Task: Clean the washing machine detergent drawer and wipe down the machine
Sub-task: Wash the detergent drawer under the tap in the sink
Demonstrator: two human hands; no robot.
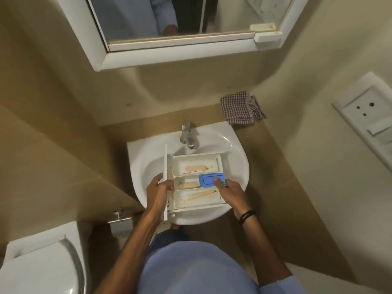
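A white detergent drawer (195,166) lies across the white sink basin (235,155), below the tap. Its three compartments carry brown residue stains. A blue insert (209,179) sits in the middle compartment at the right. My left hand (159,190) grips the drawer's front panel at the left end, thumb inside the drawer. My right hand (230,188) is at the drawer's right end, its fingers on the blue insert and curled around the end wall. The washing machine is not in view.
A chrome tap (187,134) stands at the basin's back. A checked cloth (240,108) lies on the ledge at the back right. A mirror cabinet (180,28) hangs above. A toilet (42,266) stands at lower left, a wall socket panel (367,115) at right.
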